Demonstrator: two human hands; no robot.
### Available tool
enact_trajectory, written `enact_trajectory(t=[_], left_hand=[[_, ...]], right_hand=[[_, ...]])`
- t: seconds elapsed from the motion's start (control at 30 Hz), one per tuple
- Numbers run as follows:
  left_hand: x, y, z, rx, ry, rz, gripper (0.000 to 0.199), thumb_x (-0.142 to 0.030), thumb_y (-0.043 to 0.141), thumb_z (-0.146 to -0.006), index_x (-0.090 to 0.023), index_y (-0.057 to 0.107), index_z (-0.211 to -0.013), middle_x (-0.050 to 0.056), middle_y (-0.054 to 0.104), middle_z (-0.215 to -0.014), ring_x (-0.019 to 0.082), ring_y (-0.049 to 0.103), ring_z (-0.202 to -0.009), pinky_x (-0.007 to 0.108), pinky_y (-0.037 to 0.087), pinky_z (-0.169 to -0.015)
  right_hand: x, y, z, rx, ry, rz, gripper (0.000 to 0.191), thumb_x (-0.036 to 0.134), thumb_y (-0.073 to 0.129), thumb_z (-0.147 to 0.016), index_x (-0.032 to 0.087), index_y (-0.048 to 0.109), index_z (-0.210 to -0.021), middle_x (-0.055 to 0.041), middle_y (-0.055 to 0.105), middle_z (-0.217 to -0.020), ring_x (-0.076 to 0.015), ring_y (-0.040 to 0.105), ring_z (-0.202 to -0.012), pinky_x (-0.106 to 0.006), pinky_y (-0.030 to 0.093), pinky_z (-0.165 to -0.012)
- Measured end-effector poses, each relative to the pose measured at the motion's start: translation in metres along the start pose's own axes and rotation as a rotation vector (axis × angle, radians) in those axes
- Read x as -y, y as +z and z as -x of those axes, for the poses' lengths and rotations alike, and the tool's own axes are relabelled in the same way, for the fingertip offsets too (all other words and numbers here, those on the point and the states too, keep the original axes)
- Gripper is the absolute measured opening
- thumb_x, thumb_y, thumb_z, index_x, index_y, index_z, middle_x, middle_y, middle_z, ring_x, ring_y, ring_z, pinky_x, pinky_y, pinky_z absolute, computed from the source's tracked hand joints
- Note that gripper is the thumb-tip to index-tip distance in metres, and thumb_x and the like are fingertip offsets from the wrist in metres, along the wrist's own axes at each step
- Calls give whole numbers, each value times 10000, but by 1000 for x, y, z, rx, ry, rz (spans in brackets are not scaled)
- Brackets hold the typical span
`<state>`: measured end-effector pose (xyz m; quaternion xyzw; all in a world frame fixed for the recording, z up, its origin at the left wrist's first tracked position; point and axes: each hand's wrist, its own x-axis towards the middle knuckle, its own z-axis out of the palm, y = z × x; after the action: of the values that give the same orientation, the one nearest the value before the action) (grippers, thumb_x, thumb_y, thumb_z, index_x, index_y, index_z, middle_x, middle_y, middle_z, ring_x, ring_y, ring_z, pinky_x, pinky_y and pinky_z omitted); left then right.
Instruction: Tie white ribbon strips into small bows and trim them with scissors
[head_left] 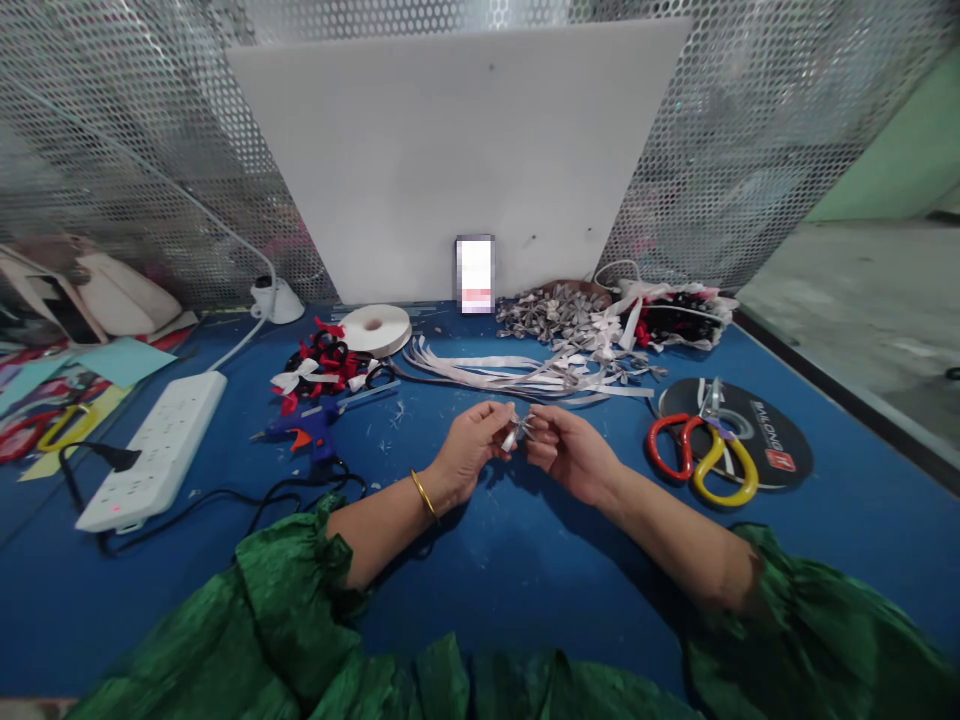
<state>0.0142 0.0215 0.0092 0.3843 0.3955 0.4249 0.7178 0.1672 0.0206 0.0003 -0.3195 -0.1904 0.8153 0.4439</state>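
Between my two hands is a small silvery-white ribbon bow (516, 432), raised a little above the blue table. My left hand (474, 447), with a gold bangle at its wrist, pinches the bow from the left. My right hand (568, 452) has its fingertips closed on the bow's right side. Just beyond the hands lies a bundle of white and grey ribbon strips (487, 375). Left of them are a blue glue gun (307, 428) and a heap of red, black and white bows (330, 365).
Red-and-yellow-handled scissors (697, 450) rest on a black disc (780, 440) at the right. A pile of grey bows (559, 312) and a ribbon roll (377, 328) are at the back. A power strip (161, 445) with cords lies left. A phone (475, 273) leans against a white board (465, 150).
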Motion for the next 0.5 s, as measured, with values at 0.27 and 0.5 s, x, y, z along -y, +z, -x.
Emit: enact_trajectory(t=[0.27,0.5], left_hand=[[-3,-1,-3,-65,-33,52,321,-358,774,-664,-152,529,-688,-45,452,-597,63,403,-516,218,312,-503],[-8,-5,-2,79,-181,182,290,-294,791,-630,-138,555,-693,-44,449,-615,60,405,-542,213,324,-533]], right_hand=[[-1,4,3,11,-51,82,285,307,732,-739,162,522,-610,77,292,-512,-63,223,-449,-207,261,-429],[-1,3,2,-7,-28,32,339,290,730,-731,167,464,-561,68,325,-515,-58,269,-440,-204,274,-426]])
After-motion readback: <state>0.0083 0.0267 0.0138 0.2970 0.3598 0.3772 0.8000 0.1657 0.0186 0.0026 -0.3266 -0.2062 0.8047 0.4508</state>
